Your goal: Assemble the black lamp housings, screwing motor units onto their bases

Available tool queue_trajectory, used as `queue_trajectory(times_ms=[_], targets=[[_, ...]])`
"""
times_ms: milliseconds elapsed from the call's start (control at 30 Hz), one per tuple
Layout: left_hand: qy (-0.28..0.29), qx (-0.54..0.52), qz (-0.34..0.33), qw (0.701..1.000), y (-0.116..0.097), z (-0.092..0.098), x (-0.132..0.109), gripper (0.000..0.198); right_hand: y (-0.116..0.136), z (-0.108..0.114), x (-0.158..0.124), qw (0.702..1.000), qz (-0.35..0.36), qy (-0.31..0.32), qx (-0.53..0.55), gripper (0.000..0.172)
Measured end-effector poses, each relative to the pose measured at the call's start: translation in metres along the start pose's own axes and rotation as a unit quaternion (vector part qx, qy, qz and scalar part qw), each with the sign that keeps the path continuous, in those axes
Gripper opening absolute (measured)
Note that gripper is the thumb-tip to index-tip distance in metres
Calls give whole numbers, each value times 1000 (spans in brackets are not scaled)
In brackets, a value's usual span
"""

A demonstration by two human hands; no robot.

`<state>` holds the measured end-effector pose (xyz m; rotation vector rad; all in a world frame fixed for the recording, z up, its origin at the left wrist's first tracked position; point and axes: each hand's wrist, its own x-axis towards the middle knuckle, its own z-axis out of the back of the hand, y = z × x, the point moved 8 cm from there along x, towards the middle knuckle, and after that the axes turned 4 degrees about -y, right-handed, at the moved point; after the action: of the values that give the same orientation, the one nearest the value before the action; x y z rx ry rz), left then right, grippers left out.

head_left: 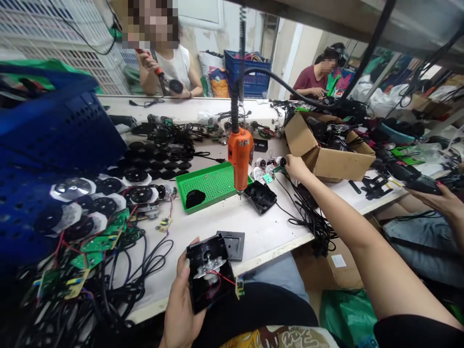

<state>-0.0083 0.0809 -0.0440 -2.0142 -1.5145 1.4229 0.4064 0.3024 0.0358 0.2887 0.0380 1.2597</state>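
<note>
My left hand holds a black plastic housing with a small motor, red wires and a little yellow circuit board hanging from it, near the table's front edge. My right hand is stretched far out to the right, fingers closed on a small round part beside a cardboard box. An orange electric screwdriver hangs on a cable over the table between both hands. A black housing half lies under its tip, and a grey square cover lies just above my left hand.
A green tray holds screws and a black disc. Black discs, green circuit boards and tangled wires cover the left side beside a blue crate. Two people sit across the table; another person's hand holds a black tool at right.
</note>
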Motion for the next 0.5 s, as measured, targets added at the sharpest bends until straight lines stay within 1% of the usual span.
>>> queue_trajectory(times_ms=[100, 167, 233, 367, 500], targets=[[10, -14, 11, 1000, 3, -1, -2, 65, 8, -9, 20, 1000, -5, 7, -18, 41], [10, -21, 14, 1000, 4, 2, -2, 65, 14, -13, 25, 1000, 1, 18, -23, 44], [9, -23, 16, 1000, 4, 6, -1, 62, 17, -14, 25, 999, 10, 38, -26, 42], [-3, -25, 17, 1000, 5, 15, 5, 56, 17, -15, 9, 995, 38, 91, -26, 37], [14, -28, 28, 999, 5, 11, 9, 59, 17, -18, -18, 991, 59, 118, -22, 36]])
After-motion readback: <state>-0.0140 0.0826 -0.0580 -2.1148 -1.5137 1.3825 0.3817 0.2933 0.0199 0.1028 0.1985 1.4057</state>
